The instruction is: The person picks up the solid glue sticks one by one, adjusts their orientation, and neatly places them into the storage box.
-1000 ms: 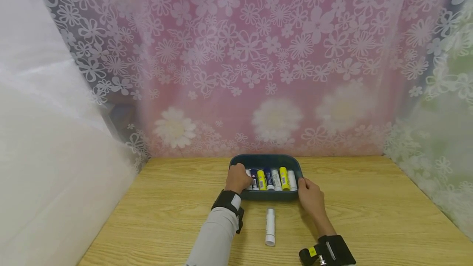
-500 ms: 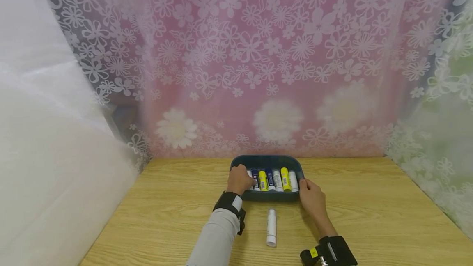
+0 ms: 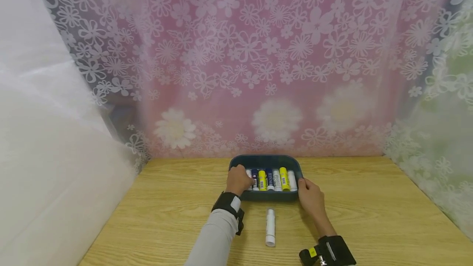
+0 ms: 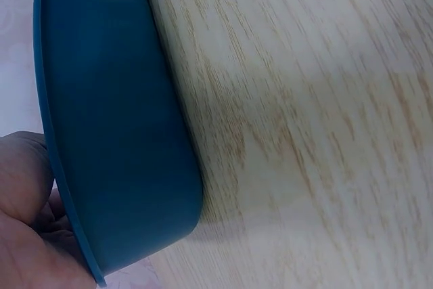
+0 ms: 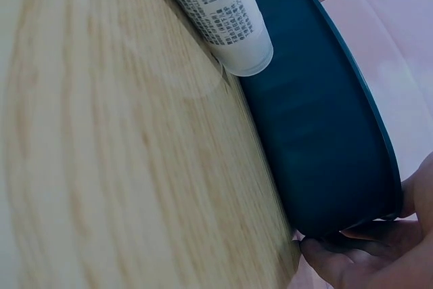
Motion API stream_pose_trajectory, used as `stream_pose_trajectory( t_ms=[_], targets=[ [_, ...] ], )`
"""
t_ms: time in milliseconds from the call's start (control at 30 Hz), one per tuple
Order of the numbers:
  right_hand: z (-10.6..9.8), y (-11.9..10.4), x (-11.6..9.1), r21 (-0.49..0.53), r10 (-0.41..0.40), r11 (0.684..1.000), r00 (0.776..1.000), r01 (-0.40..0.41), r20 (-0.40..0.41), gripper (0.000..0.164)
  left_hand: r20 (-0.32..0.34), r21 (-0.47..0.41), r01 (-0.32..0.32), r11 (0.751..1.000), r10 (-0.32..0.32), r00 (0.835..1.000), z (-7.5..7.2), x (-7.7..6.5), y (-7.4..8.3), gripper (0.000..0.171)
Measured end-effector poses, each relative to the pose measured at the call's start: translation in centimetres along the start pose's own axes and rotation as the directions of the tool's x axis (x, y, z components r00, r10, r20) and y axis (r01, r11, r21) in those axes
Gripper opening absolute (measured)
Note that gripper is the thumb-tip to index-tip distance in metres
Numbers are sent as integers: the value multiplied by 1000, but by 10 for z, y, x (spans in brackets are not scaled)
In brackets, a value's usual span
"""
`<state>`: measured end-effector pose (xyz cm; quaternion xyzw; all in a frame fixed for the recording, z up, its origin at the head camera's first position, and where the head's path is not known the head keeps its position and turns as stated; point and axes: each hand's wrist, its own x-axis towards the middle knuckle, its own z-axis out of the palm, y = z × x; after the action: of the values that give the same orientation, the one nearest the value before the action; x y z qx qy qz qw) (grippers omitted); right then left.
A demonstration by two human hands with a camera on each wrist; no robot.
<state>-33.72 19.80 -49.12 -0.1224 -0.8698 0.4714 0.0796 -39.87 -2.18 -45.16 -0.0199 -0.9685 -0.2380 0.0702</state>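
A dark teal plastic box (image 3: 271, 196) stands at the back middle of the table. In it lies a row of glue sticks, with white, dark blue and yellow (image 3: 283, 177) ones side by side. My left hand (image 3: 238, 180) reaches over the rim at the left end, its thumb by the leftmost glue sticks; its fingertips are hidden, and I cannot tell what they hold. My right hand (image 3: 311, 196) grips the right end of the box, thumb at the rim and fingers (image 5: 328, 258) outside the wall. A white glue stick (image 3: 270, 227) lies on the table in front.
The light wood table (image 3: 166, 225) reaches back to a pink flowered curtain (image 3: 229, 65). A white sheet (image 3: 51, 143) hangs at the left and a greenish flowered one (image 3: 436, 147) at the right. Each wrist wears a black camera strap (image 3: 226, 202).
Both hands, the box and the glue sticks keep their places. Only the head view shifts slightly.
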Motion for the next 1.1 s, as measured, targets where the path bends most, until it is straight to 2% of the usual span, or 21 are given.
stream_pose_trajectory(
  t_ms=[233,400,700,1100],
  targets=[
    [0,-1,0,4,-12,1000,1000,12,-10,55,20,-23,12,1000,-12,1000,-1,-1,-1,37],
    [0,-1,-1,16,-3,1000,1000,3,0,55,16,-30,-5,1000,5,1000,-2,-3,-1,34],
    [0,-3,-2,24,7,1000,1000,-7,19,55,22,-18,11,1000,-10,1000,-1,-1,0,39],
    [-1,-2,-2,24,12,1000,999,-13,30,56,7,-11,-9,1000,9,1000,-3,-4,0,35]
  ],
)
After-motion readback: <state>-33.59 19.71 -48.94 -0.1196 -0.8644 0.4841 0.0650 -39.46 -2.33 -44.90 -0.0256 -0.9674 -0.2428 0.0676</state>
